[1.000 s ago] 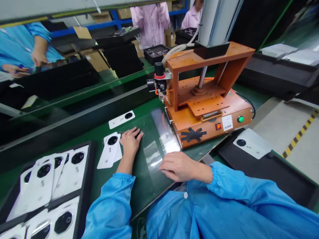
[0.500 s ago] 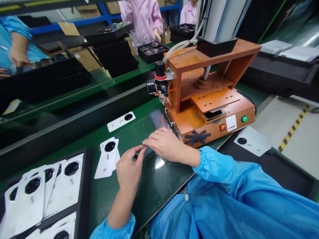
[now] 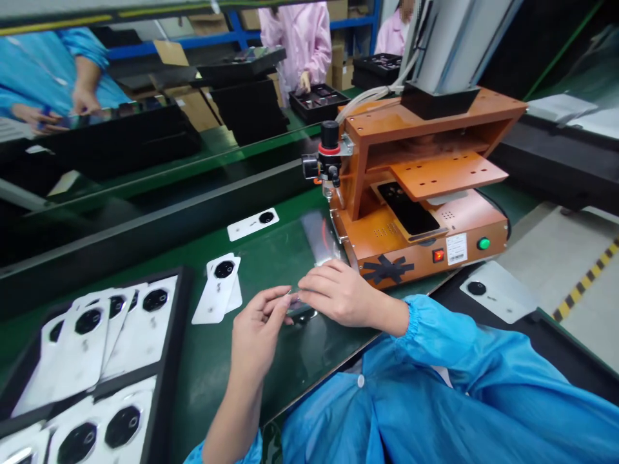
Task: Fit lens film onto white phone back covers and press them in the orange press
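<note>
My left hand [image 3: 258,328] is closed in a pinch, thumb against fingers, around a small, thin, glossy piece [image 3: 294,303] whose kind I cannot make out. My right hand [image 3: 341,293] meets it from the other side, fingers bent together over the piece and hiding part of it. Both hands are above the green tabletop [image 3: 213,374], in front of an orange press [image 3: 377,258]. To their left, white phone back covers [image 3: 207,299] with round black camera areas lie overlapping. Another white back cover [image 3: 246,225] lies farther back.
At left a black tray [image 3: 169,361] holds several white back covers. Inside the press, a black phone-shaped panel [image 3: 406,206] lies below the raised plate [image 3: 449,177]. Another cover [image 3: 498,293] rests at right on a black tray. Co-workers in blue and pink stand beyond the divider.
The press plate has gone up, showing the black panel beneath. My hands stay together, with more of the thin piece showing. The view has shifted slightly.
</note>
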`<state>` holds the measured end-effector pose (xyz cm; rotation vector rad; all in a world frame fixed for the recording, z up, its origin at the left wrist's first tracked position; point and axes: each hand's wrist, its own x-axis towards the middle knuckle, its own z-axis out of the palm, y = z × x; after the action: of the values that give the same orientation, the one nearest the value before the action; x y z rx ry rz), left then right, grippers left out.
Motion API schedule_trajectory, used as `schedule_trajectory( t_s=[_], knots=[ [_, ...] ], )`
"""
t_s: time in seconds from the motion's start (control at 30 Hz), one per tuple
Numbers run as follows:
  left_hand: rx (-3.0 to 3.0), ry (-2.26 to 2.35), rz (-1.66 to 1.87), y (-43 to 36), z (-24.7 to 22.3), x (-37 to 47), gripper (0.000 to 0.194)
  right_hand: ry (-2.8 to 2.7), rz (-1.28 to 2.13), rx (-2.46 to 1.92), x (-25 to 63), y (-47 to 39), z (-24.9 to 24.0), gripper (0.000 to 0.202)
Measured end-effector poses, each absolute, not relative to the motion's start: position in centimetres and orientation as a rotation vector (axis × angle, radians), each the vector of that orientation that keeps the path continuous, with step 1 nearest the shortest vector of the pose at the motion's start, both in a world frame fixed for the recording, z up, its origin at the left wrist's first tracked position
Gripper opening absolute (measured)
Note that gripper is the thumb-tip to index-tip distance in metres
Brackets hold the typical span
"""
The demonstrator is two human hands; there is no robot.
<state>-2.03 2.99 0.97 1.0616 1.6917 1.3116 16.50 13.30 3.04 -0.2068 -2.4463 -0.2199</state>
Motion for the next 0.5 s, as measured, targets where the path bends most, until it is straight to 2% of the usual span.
schedule_trajectory(
  t_s=[0.13,0.27,0.4,0.5],
  knots=[
    [0.85,1.68,1.46,1.0,0.1,-1.3,0.036,-2.493,-0.127,-0.028,17.1,11.6,3.3,0.014],
    [0.505,1.796,1.705,-3.7,-2.3,-0.4,0.038,-2.508,0.083,0.213,17.4,8.8,2.6,0.021],
    [0.105,2.001,1.808,-12.0,-6.3,0.7,0.039,-2.451,0.634,0.291,17.1,6.9,0.6,0.017],
    [-0.25,2.191,1.8,-19.5,-9.4,0.4,0.035,-2.349,1.083,0.102,16.1,6.7,-1.0,0.008]
  ],
)
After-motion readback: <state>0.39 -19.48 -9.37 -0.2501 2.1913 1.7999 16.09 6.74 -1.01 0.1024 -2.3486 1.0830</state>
